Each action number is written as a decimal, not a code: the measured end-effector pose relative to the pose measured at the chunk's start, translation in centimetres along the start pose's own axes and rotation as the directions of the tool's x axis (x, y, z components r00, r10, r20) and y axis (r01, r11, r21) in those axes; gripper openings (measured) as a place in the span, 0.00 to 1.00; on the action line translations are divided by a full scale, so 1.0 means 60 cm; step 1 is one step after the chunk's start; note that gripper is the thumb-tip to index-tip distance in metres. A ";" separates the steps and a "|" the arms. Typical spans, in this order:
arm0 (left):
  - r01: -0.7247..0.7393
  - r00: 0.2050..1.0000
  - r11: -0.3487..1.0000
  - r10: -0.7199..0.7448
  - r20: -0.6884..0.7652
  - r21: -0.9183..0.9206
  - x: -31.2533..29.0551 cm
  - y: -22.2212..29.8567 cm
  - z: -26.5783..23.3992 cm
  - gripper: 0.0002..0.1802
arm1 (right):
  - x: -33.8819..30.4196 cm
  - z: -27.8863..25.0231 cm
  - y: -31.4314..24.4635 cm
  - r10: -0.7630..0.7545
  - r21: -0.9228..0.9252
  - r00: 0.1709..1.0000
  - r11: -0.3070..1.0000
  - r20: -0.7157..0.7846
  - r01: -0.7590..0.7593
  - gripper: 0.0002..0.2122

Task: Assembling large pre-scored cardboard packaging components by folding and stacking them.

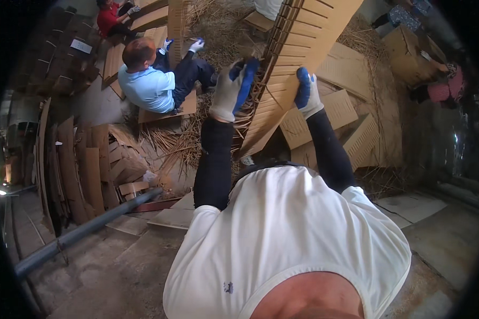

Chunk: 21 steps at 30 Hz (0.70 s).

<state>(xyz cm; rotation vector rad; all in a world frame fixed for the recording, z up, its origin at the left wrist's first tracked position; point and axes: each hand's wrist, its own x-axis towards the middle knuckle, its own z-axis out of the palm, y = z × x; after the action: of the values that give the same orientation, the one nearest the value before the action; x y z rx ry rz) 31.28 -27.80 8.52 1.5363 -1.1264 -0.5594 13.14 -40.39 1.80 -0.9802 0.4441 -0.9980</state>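
At front, before the wearer: slotted cardboard stack point(288, 64), standing tilted; gloved left hand point(234, 87) at its left edge, gloved right hand point(307, 91) against its right side; whether either grips, indeterminable.

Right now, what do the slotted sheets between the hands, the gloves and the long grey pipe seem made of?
Slotted sheets: probably matt cardboard, being tan, flat and cut with slots.
Gloves: apparently pale knitted fabric, with blue areas that look like a rubbery coating.
Pipe: perhaps dull metal, being round and grey, though plastic remains possible.
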 end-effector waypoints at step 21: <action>-0.304 0.812 0.835 0.479 -0.334 0.459 0.013 0.025 0.024 0.12 | -0.018 0.024 0.022 0.020 -0.063 0.999 0.998 -0.026 -0.022 0.24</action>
<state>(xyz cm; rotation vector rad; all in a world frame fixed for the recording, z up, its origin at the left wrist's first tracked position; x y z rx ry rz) 29.91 -29.08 9.69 1.5788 -1.1968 0.3159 14.26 -38.56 1.29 -1.0183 0.5086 -0.9834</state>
